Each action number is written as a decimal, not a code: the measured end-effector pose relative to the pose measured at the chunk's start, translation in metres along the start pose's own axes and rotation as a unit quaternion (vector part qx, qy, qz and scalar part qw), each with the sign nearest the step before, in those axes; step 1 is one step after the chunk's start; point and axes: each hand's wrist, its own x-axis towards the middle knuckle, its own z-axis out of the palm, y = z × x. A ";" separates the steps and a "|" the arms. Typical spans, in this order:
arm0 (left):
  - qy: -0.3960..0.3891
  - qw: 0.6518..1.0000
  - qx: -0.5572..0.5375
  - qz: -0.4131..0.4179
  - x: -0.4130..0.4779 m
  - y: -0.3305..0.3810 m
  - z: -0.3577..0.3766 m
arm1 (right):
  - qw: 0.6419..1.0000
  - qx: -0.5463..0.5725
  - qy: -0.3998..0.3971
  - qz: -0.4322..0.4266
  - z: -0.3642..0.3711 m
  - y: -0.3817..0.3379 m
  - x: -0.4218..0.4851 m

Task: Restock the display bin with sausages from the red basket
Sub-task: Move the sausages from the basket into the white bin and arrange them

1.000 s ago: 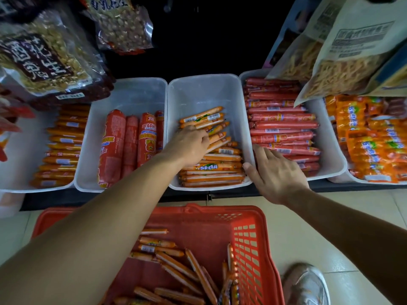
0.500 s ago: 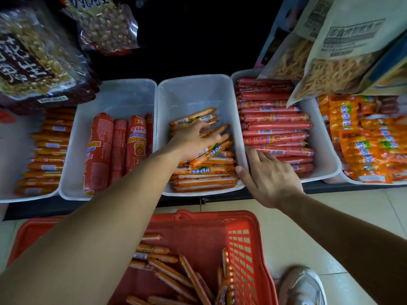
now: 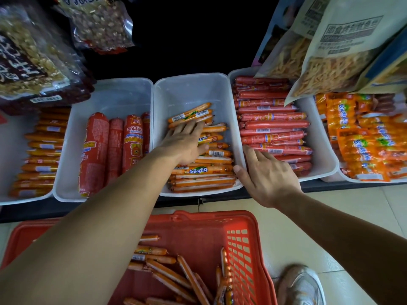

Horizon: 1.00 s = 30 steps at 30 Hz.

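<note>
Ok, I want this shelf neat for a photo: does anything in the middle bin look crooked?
Yes: the top sausages at the back of the middle bin lie slanted, unlike the straight rows in front. The left hand rests flat on them.

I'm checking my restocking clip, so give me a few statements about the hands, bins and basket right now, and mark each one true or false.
1. The left hand lies flat on the orange sausages in the centre bin. True.
2. The right hand grips a sausage. False: it holds nothing, and its fingers are spread at the centre bin's right rim.
3. The red basket is empty. False: loose sausages lie in it.
4. The back of the centre bin is bare. True.
5. The bin right of centre holds peanuts. False: it holds red sausages.
</note>
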 end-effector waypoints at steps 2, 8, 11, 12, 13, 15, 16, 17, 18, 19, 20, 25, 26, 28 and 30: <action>-0.009 1.000 -0.018 0.005 -0.002 0.002 -0.004 | 1.000 0.002 -0.001 0.000 0.000 -0.001 0.000; -0.068 0.997 -0.008 0.034 -0.021 0.002 0.008 | 1.000 -0.005 -0.002 0.000 0.000 0.000 0.000; -0.066 0.997 -0.001 0.040 -0.015 -0.003 0.010 | 1.000 -0.004 -0.003 -0.003 0.001 0.000 0.001; -0.057 0.998 0.002 0.041 -0.010 -0.004 0.009 | 1.000 -0.002 -0.003 -0.002 0.000 0.001 0.001; -0.044 0.998 0.002 0.040 -0.007 -0.004 0.006 | 1.000 0.001 -0.005 -0.002 0.000 0.001 0.001; 0.014 0.999 0.024 0.038 0.000 -0.005 0.001 | 1.000 0.005 -0.004 -0.003 0.002 0.002 0.001; 0.050 0.997 0.038 0.037 0.001 -0.003 -0.002 | 1.000 0.006 -0.002 -0.004 0.002 0.002 0.001; 0.074 0.996 0.036 0.036 -0.001 -0.001 -0.003 | 1.000 0.003 -0.002 -0.004 0.002 0.001 0.001; 0.081 0.996 0.016 0.033 -0.006 0.003 -0.002 | 1.000 -0.001 -0.004 -0.004 0.001 0.001 0.001; 0.073 0.997 -0.010 0.028 -0.012 0.007 0.001 | 1.000 -0.005 -0.006 -0.003 0.001 0.001 0.002; 0.052 0.998 -0.030 0.024 -0.020 0.010 0.007 | 1.000 -0.008 -0.007 -0.001 0.001 0.001 0.002; -0.040 0.999 -0.007 0.024 -0.037 0.009 0.028 | 1.000 -0.007 -0.011 0.002 0.001 0.001 0.001; -0.034 0.999 -0.016 0.028 -0.030 0.007 0.026 | 1.000 -0.005 -0.013 0.002 0.000 0.001 0.001; -0.025 0.999 -0.011 0.027 -0.012 0.006 0.018 | 1.000 -0.004 -0.018 0.005 -0.001 0.001 0.001; -0.026 0.999 0.017 0.018 0.004 0.006 0.013 | 1.000 -0.004 -0.023 0.006 -0.001 0.001 0.001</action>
